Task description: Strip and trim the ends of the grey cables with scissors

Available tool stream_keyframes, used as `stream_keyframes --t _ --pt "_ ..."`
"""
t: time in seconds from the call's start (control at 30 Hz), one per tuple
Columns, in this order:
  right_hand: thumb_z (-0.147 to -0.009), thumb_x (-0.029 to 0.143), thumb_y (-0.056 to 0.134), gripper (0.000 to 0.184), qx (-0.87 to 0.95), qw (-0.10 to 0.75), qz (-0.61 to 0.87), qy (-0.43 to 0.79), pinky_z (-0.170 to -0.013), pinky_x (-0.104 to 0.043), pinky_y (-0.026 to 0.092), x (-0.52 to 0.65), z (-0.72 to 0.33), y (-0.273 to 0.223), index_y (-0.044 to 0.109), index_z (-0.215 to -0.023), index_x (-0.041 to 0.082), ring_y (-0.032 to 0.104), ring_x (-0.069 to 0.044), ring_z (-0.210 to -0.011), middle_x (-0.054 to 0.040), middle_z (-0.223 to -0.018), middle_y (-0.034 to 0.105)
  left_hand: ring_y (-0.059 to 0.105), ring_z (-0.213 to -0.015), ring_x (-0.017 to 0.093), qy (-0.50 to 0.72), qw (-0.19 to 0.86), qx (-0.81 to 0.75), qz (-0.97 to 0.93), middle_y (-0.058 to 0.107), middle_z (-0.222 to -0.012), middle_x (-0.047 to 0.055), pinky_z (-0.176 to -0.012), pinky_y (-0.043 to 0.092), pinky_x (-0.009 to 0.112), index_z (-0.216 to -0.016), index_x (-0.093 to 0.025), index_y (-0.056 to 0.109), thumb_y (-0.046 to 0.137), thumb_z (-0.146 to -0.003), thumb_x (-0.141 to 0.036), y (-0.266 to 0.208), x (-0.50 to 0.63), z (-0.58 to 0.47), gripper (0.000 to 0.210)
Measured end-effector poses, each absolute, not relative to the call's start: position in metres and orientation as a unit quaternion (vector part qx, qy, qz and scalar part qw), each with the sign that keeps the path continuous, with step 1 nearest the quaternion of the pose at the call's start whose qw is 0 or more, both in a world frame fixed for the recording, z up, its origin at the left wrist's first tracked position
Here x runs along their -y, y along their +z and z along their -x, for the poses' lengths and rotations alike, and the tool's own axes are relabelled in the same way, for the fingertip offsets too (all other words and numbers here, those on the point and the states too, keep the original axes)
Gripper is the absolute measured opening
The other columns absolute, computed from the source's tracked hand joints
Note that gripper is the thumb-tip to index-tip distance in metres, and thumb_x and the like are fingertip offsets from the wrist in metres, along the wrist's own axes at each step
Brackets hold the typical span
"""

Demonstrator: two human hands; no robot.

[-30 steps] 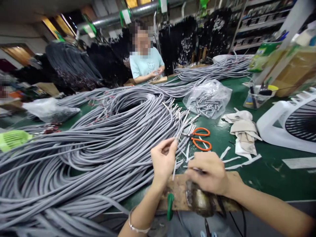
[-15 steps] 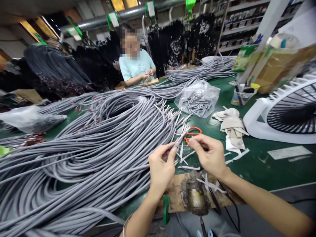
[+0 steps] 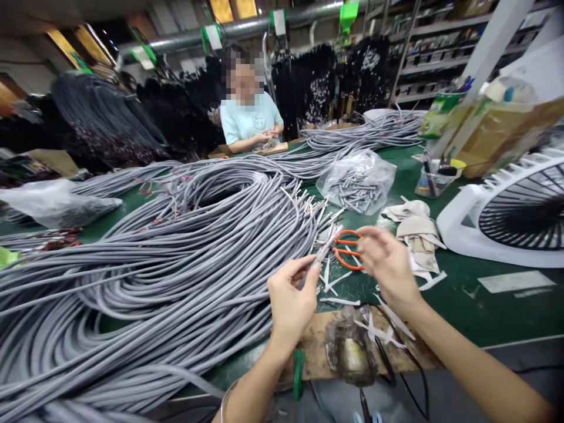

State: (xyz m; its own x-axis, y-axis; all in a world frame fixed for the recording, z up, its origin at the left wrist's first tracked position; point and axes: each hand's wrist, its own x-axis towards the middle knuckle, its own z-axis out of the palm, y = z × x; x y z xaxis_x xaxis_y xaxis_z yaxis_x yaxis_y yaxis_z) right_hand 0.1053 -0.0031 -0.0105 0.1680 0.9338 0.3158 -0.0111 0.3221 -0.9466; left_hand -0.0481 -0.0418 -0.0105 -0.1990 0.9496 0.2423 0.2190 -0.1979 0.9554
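Note:
My left hand [image 3: 294, 299] pinches a grey cable [image 3: 324, 252] between thumb and fingers, with its pale stripped end pointing up and away. To the right of that end, my right hand [image 3: 390, 267] is raised with its fingers apart and slightly blurred, holding nothing that I can see. Just past its fingertips lie scissors with orange handles [image 3: 348, 236], their blades hidden. A white strip [image 3: 395, 317] shows below the right hand, above the wooden board. Several more white scraps [image 3: 337, 301] are scattered on the green table near my left fingers.
A large bundle of grey cables [image 3: 185, 258] covers the left side. Ahead lie a clear bag of grey pieces [image 3: 359, 182] and pale cloths [image 3: 418, 229]. A white fan [image 3: 460, 229] stands right. A wooden board [image 3: 315, 338] bears a metal device. Across the table sits a person [image 3: 251, 120].
My right hand has moved right, away from the cable end, and its fingers have spread. A white strip now shows beneath it. The left hand keeps its pinch on the cable.

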Motion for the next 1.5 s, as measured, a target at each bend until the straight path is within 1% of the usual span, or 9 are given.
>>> stream_keyframes --t 0.1,0.23,0.3,0.43,0.57,0.7,0.8,0.93,1.5 --pt "-0.063 0.036 0.071 0.034 0.601 0.502 0.426 0.453 -0.039 -0.018 0.032 0.011 -0.096 -0.012 0.058 -0.086 0.015 0.044 -0.006 -0.046 0.0017 -0.063 0.055 0.065 -0.075 0.017 0.542 0.334 -0.54 -0.551 0.069 -0.084 0.008 -0.069 0.052 0.025 -0.088 -0.013 0.068 0.062 -0.075 -0.026 -0.013 0.042 0.047 0.02" --pt "-0.077 0.032 0.058 0.016 0.619 0.519 0.436 0.397 -0.043 -0.018 0.037 0.021 -0.091 -0.014 0.058 -0.078 0.015 0.051 -0.008 -0.05 -0.0007 -0.067 0.058 0.064 -0.076 0.016 0.532 0.366 -0.54 -0.54 0.069 -0.09 0.009 -0.07 0.05 0.024 -0.094 -0.013 0.068 0.063 -0.073 -0.026 -0.014 0.04 0.045 0.024" --pt "-0.08 0.029 0.055 0.014 0.65 0.514 0.425 0.364 -0.041 -0.018 0.035 0.024 -0.092 -0.015 0.058 -0.078 0.016 0.049 -0.008 -0.046 0.0008 -0.062 0.057 0.06 -0.065 0.012 0.54 0.414 -0.532 -0.503 0.069 -0.089 0.009 -0.06 0.048 0.021 -0.1 -0.012 0.065 0.064 -0.073 -0.027 -0.012 0.038 0.047 0.031" --pt "-0.08 0.017 0.053 0.006 0.801 0.444 0.328 0.233 -0.046 -0.019 0.037 0.028 -0.094 -0.019 0.059 -0.079 0.016 0.053 -0.008 -0.05 0.0007 -0.063 0.061 0.034 -0.04 0.0 0.549 0.581 -0.455 -0.393 0.067 -0.078 0.008 -0.037 0.027 0.015 -0.105 -0.01 0.062 0.069 -0.067 -0.027 -0.002 0.033 0.055 0.042" --pt "-0.077 0.01 0.051 0.012 0.883 0.392 0.224 0.126 -0.051 -0.021 0.037 0.03 -0.092 -0.024 0.06 -0.08 0.017 0.057 -0.009 -0.054 0.0014 -0.065 0.064 0.026 -0.038 -0.002 0.546 0.657 -0.393 -0.341 0.06 -0.067 0.003 -0.035 0.014 0.013 -0.097 -0.01 0.065 0.073 -0.061 -0.023 0.004 0.032 0.061 0.039" --pt "-0.077 0.026 0.058 0.014 0.792 0.483 0.352 0.122 -0.052 -0.021 0.04 0.03 -0.095 -0.021 0.06 -0.089 0.019 0.051 -0.009 -0.048 0.004 -0.059 0.058 0.03 -0.039 -0.001 0.552 0.613 -0.425 -0.373 0.054 -0.059 0.001 -0.035 0.016 0.014 -0.086 -0.007 0.068 0.069 -0.067 -0.026 0.001 0.033 0.059 0.028" --pt "-0.086 0.025 0.046 0.016 0.753 0.473 0.438 0.131 -0.059 -0.023 0.042 0.026 -0.097 -0.018 0.06 -0.086 0.018 0.054 -0.011 -0.059 -0.0007 -0.068 0.06 0.035 -0.042 0.001 0.561 0.554 -0.456 -0.412 0.052 -0.057 0.0 -0.038 0.024 0.015 -0.084 -0.006 0.068 0.067 -0.07 -0.027 -0.001 0.035 0.055 0.026" --pt "-0.088 0.02 0.041 0.021 0.788 0.446 0.404 0.132 -0.065 -0.025 0.042 0.023 -0.095 -0.02 0.058 -0.076 0.017 0.055 -0.014 -0.066 -0.0034 -0.07 0.06 0.038 -0.045 0.004 0.558 0.495 -0.481 -0.462 0.047 -0.052 -0.002 -0.041 0.031 0.017 -0.082 -0.006 0.069 0.067 -0.07 -0.028 0.001 0.039 0.051 0.025" --pt "-0.086 0.021 0.045 0.02 0.779 0.457 0.416 0.105 -0.062 -0.025 0.04 0.025 -0.098 -0.021 0.061 -0.074 0.017 0.053 -0.014 -0.063 -0.0036 -0.066 0.059 0.044 -0.048 0.006 0.54 0.442 -0.496 -0.516 0.053 -0.059 0.0 -0.043 0.038 0.017 -0.084 -0.01 0.071 0.065 -0.071 -0.025 0.0 0.042 0.049 0.021"
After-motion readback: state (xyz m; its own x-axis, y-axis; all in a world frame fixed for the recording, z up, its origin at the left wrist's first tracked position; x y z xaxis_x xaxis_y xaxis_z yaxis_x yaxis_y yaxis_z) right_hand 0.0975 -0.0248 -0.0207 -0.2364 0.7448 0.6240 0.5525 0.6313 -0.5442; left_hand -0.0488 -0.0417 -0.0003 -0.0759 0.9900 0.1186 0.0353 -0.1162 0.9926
